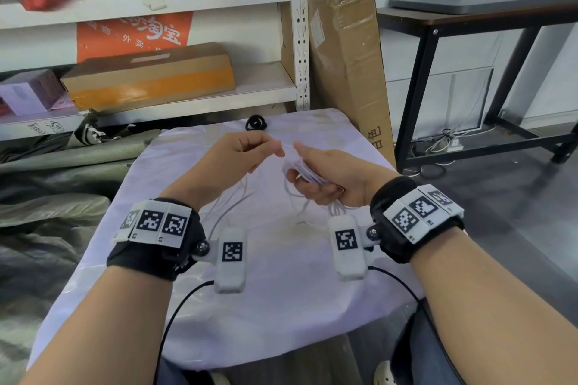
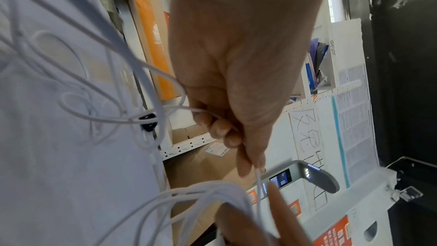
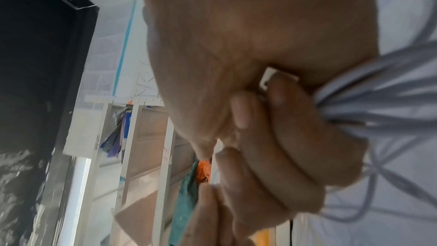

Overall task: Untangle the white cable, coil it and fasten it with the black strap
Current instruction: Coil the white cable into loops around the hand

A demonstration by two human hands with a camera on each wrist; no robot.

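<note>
My right hand [image 1: 316, 172] grips a bundle of white cable [image 1: 301, 172] loops above the white-covered table [image 1: 281, 306]; in the right wrist view its curled fingers [image 3: 272, 137] close round the white cable [image 3: 378, 89] strands and a white plug. My left hand [image 1: 250, 150] pinches one strand of the white cable [image 2: 258, 180] between thumb and fingers, just left of the bundle. Loose loops of it hang down and lie tangled on the cloth. The black strap [image 1: 256, 122] lies curled at the table's far edge, seen also as the black strap [image 2: 147, 122] in the left wrist view.
A white metal shelf [image 1: 187, 0] with cardboard boxes and bags stands behind the table. A tall cardboard box [image 1: 347, 66] leans at the right of it. A dark table [image 1: 469, 19] stands at the far right. Grey tarpaulin [image 1: 47, 197] lies to the left.
</note>
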